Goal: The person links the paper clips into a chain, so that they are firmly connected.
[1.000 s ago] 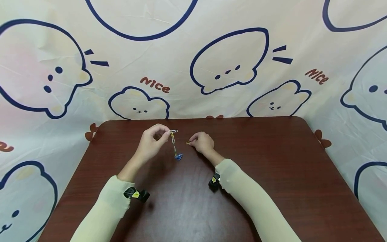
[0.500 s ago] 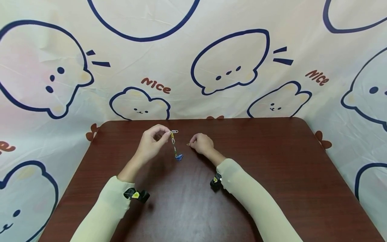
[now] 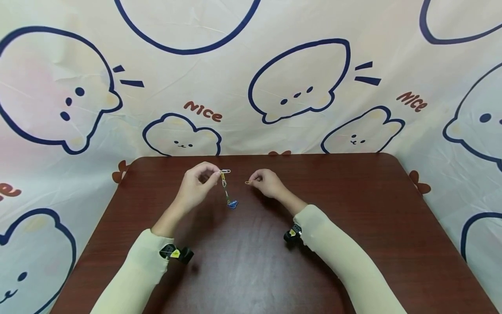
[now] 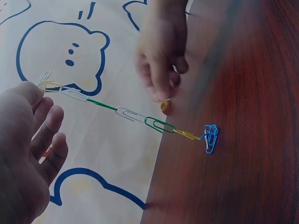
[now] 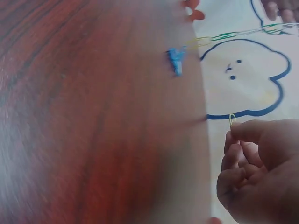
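Note:
My left hand pinches the top of a chain of linked paper clips, at a white clip. White, yellow and green clips hang down from it in a line. At the chain's lower end is a small bunch of blue paper clips, which hangs over the table in the head view. To the right of the chain, apart from it, my right hand pinches a yellow paper clip between thumb and fingertips. One looped end of that clip sticks out past the fingers.
The dark brown wooden table lies under both hands. A cream curtain with blue cartoon outlines stands behind it and along its sides. Each sleeve cuff carries a small black camera.
My right hand has moved a little to the right and up, away from the chain, with the yellow paper clip in it. My left hand and the chain stay almost in place.

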Demonstrator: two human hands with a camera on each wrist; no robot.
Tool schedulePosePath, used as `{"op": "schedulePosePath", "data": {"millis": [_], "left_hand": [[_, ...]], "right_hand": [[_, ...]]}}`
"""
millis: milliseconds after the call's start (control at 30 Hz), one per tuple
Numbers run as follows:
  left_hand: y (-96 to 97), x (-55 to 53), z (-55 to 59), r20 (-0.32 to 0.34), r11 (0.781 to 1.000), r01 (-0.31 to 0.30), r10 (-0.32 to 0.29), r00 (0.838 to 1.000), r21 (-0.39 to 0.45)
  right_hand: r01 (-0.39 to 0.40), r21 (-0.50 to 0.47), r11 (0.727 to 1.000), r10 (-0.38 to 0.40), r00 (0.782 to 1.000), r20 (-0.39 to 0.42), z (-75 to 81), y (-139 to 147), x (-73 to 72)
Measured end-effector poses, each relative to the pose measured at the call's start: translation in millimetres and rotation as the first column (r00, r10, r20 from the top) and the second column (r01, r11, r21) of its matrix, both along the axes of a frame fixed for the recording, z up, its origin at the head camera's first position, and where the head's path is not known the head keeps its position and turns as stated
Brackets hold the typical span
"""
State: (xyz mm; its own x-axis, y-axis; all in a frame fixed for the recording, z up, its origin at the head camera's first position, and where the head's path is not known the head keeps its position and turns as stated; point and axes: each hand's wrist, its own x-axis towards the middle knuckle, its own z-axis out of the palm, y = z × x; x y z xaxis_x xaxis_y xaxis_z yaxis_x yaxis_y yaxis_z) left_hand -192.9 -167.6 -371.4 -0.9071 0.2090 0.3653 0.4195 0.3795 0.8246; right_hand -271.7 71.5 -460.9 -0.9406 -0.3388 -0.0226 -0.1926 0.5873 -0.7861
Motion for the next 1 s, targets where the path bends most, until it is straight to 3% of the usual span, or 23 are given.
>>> {"op": "schedulePosePath", "data": {"millis": [267, 600, 1000], "left_hand": [[0.9, -0.7, -0.7, 0.007, 1.000, 0.005, -0.005, 1.000, 0.005], [2.4, -1.3, 0.1, -0.010, 1.000, 0.012, -0.012, 1.000, 0.003], [3.3, -0.2, 2.0, -0.004, 1.000, 0.010, -0.010, 1.000, -0.008]], "right_hand": [[-0.033, -0.123, 0.992, 0.025, 0.997, -0.068, 36.4, 16, 6.7], [-0.079, -0.161, 0.984, 0.062, 0.992, -0.113, 78.8, 20, 19.5], [-0.147, -0.229, 0.962, 0.123, 0.985, -0.117, 99.3, 3, 32.3]]}}
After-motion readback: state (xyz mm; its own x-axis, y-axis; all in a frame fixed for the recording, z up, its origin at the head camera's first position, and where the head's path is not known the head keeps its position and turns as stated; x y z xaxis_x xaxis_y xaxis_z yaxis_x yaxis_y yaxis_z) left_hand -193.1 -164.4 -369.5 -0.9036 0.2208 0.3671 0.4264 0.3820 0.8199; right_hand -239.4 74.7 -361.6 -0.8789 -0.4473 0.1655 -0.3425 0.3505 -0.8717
